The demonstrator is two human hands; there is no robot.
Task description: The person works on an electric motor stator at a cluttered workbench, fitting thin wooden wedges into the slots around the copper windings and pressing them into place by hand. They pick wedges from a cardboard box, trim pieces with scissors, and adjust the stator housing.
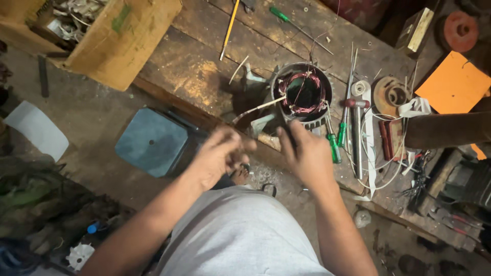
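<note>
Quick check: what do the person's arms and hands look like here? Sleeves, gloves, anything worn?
Both forearms are bare, with no sleeves reaching them. The left hand and right hand wear no gloves; no watch or wristband shows. Rings cannot be told, as the left hand is blurred. A light grey garment covers the torso.

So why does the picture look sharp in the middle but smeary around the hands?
In the head view, light falls warm on the workbench and the motor stator, both fairly crisp; the left hand is motion-blurred, the right hand slightly; the corners sink into dark shadow, and straight edges bow from the wide lens.
</note>
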